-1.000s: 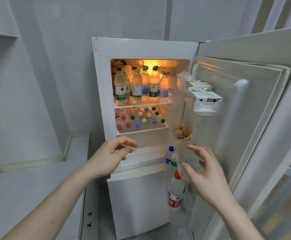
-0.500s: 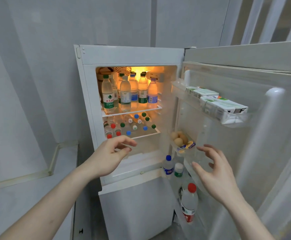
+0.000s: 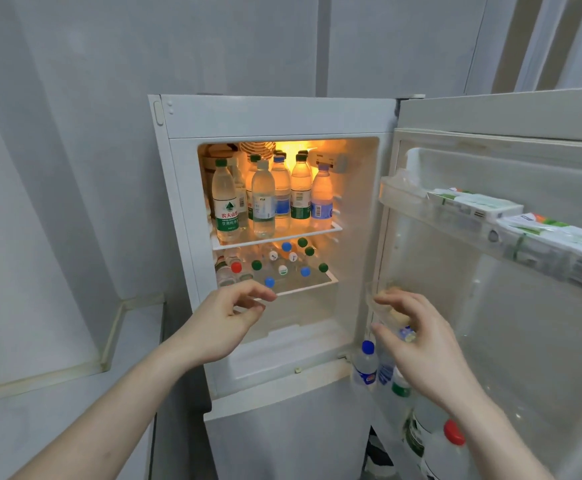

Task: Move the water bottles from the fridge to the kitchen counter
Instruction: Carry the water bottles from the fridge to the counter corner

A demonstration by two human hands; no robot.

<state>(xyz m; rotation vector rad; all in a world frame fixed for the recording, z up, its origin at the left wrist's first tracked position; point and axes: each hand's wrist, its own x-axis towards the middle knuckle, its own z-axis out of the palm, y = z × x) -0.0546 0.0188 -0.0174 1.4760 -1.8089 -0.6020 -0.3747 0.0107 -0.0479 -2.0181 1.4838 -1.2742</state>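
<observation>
Head view. Over the last second your view has closed in on the fridge (image 3: 275,116) and swung left, so the lit compartment now sits at centre. Both of your hands have risen with it. Your left hand (image 3: 225,322) is level with the front edge of the lower shelf, fingers loosely curled, holding nothing. Your right hand (image 3: 417,344) has left the lower door pocket and hangs in front of the open door (image 3: 524,341), fingers spread and relaxed, also empty. The hands are well apart.

Judged from this, no bottle has left the fridge yet; the reach is under way, the grip is not.

The water bottles are clear plastic with coloured caps and paper labels. One group, the upper-shelf bottles (image 3: 268,199), stands upright in rows at 12 o'clock from your left hand. A second group, the lower-shelf bottles (image 3: 275,268), is packed tight just above that hand, showing mostly caps. More, the door bottles (image 3: 365,365), stand in the door pocket at 7 o'clock from your right hand. The counter (image 3: 40,410) lies at 8 o'clock from the fridge, just beside it.
</observation>
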